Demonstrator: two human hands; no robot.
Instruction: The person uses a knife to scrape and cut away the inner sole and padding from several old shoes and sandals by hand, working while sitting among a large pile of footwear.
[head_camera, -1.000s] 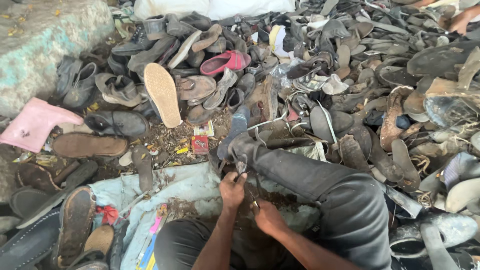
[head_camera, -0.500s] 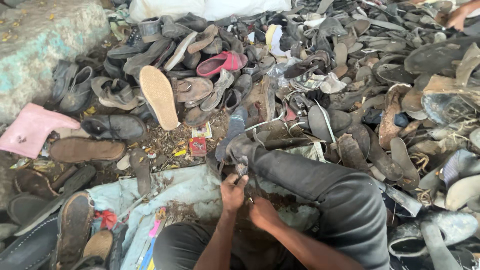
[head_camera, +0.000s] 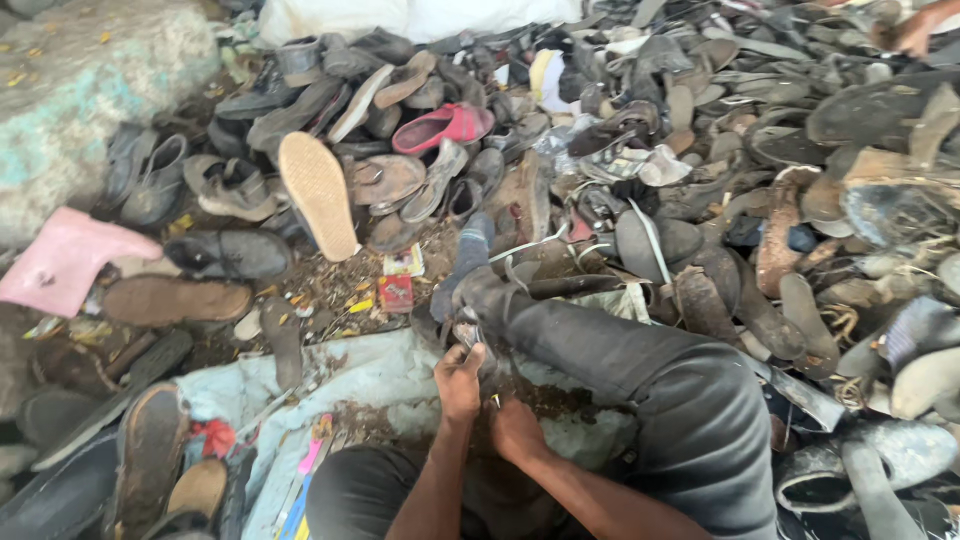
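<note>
Left hand (head_camera: 460, 382) grips a small worn shoe piece (head_camera: 468, 332), fingers curled shut around its lower end, just in front of the person's bent knee. Right hand (head_camera: 517, 432) sits lower and just beside it, closed, with something small and thin poking up near the fingers; too blurred to name. Risk, as a judgement: the two hands are close together, so if that thin item is a blade or needle, a slip on stiff, dirty material could catch the left fingers; the piece could also twist out of the grip. The shoe piece looks grey-brown, scuffed, partly hidden by the hand. Outward: dark trouser leg (head_camera: 640, 370) stretches right, a pale blue cloth (head_camera: 360, 375) lies under the hands, then a big heap of old footwear, with a tan sole (head_camera: 318, 195) upturned, a red sandal (head_camera: 445, 127) and a pink boot (head_camera: 62, 260) far left.
</note>
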